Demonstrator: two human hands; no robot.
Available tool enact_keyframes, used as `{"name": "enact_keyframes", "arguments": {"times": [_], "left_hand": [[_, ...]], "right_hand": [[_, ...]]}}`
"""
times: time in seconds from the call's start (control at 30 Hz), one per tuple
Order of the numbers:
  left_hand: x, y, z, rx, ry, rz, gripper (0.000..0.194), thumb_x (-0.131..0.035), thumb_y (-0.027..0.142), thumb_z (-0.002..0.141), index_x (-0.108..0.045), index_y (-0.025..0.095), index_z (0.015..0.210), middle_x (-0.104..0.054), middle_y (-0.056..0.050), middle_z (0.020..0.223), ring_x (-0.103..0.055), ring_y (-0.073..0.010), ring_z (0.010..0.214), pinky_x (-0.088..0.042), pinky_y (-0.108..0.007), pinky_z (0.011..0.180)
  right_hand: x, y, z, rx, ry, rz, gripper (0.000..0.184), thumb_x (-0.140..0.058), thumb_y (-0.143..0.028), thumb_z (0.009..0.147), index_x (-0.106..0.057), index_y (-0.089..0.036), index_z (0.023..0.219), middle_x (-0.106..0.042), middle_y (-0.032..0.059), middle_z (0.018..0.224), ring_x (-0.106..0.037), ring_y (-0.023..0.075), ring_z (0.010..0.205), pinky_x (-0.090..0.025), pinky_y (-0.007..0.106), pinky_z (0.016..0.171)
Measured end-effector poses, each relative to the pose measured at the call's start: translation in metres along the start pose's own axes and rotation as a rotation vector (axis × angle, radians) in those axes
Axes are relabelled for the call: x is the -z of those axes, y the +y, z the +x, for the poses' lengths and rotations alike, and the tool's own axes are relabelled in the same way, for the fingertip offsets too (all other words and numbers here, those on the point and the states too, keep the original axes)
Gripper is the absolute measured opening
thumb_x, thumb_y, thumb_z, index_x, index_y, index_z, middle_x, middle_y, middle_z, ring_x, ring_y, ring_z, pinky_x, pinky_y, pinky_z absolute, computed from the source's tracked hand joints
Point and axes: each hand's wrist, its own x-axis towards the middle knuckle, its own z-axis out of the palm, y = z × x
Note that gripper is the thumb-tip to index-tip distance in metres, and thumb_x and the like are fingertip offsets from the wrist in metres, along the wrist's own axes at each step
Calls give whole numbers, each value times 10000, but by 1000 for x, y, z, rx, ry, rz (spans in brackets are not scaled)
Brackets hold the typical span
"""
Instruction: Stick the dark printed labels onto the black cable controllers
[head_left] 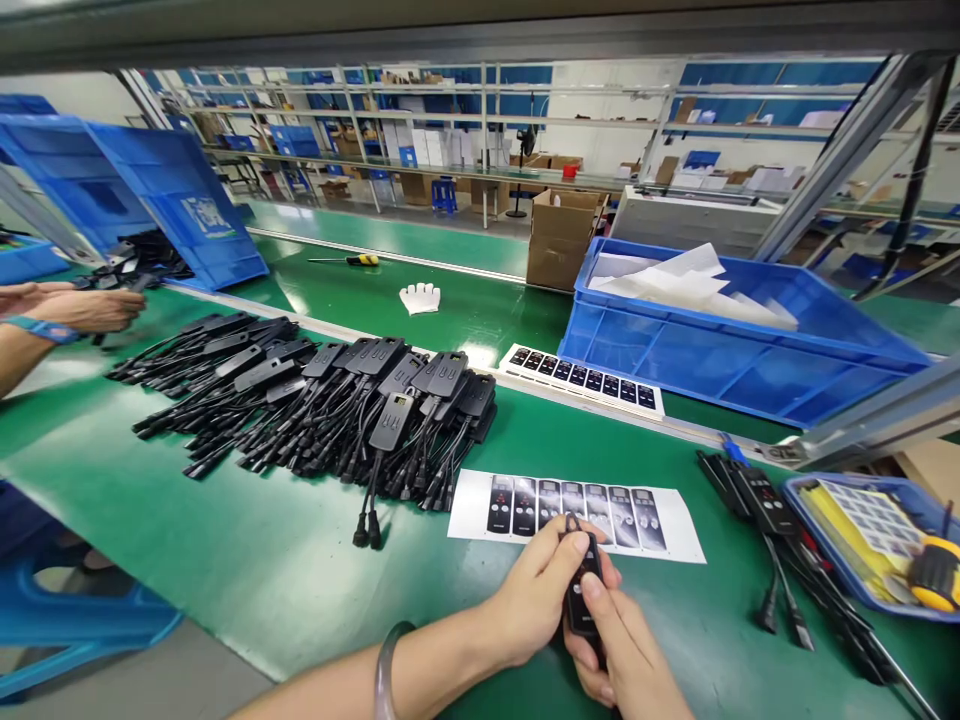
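Between my two hands is a small black controller (582, 597) with a printed label on its face and a loop at its top. My left hand (536, 590) grips its upper end, the thumb lying on the label. Around the lower part curl the fingers of my right hand (622, 640), its thumb also on the face. Just beyond lies a white sheet of black labels (499, 505), partly covered by my left hand. A large heap of black controllers with cables (390, 420) spreads to the left.
At the far left another person's hands (105, 310) work over the bench. A blue bin (675, 350) with white sheets stands at back right, beside a label strip (577, 380). Finished-looking controllers (769, 505) and a small blue tray (862, 590) lie right. A screwdriver (360, 260) and glove (420, 298) lie behind.
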Motion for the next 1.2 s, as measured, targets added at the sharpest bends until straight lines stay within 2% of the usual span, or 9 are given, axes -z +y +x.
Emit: {"name": "enact_keyframes", "arguments": {"times": [0.23,0.37,0.47,0.57,0.7,0.77,0.83,1.03,1.2], "left_hand": [[1,1,-2,-4,-55,-26,410,-571,501,837,-477,150,1028,-637,-45,852,-565,-110,645,-432,-262,649],[0,2,-2,28,-57,-58,447,-633,494,789,-485,155,1039,-638,-49,859,-555,-118,685,-426,-242,629],[-2,4,-2,67,-29,-108,420,-681,432,747,-512,154,1013,-647,-46,823,-572,-132,702,-430,-249,666],[-4,8,-1,98,32,-152,378,-682,424,729,-548,149,952,-648,-38,727,-580,-143,674,-430,-268,705],[-5,12,1,133,72,-151,508,-591,616,742,-587,138,910,-637,-52,671,-583,-167,654,-427,-269,648],[-5,13,2,148,72,-158,637,-458,738,749,-598,135,900,-630,-58,665,-581,-170,645,-419,-266,622],[-5,12,3,136,80,-129,688,-401,775,749,-606,132,882,-617,-52,649,-578,-168,646,-415,-265,626],[-3,7,5,119,178,20,497,-662,611,696,-602,137,831,-565,-1,673,-515,-120,637,-384,-233,625],[-5,10,5,156,210,-22,480,-728,568,637,-575,141,797,-506,27,641,-455,-100,600,-341,-220,588]], "right_hand": [[-4,-5,-4,-4,-22,26,783,-549,-769,685,-403,-152,1145,-438,-87,459,-250,43,346,-176,172,366],[-4,-5,-5,8,-13,17,798,-517,-770,710,-366,-141,1177,-446,-84,462,-255,47,352,-191,177,371],[-4,-4,-5,18,-7,13,735,-506,-765,724,-387,-159,1122,-454,-79,476,-267,47,354,-200,181,376],[-6,-7,-5,43,-71,32,626,-586,-731,696,-424,-185,956,-412,-97,491,-241,25,362,-179,171,380],[-11,-13,-7,100,-160,-6,568,-661,-688,663,-424,-189,798,-305,-127,469,-198,13,366,-134,176,374],[-12,-14,-9,67,-133,13,587,-644,-705,664,-438,-182,836,-340,-117,483,-215,15,372,-143,178,387],[-11,-14,-9,6,-84,45,626,-590,-740,682,-443,-177,915,-405,-98,512,-246,19,381,-173,175,407],[-10,-10,-5,3,-111,85,761,-357,-793,770,-351,-197,1244,-435,-93,504,-260,43,341,-180,179,397],[-12,-14,-4,-20,-153,143,866,-289,-836,745,-263,-202,1334,-438,-95,488,-236,43,331,-174,165,379]]}}
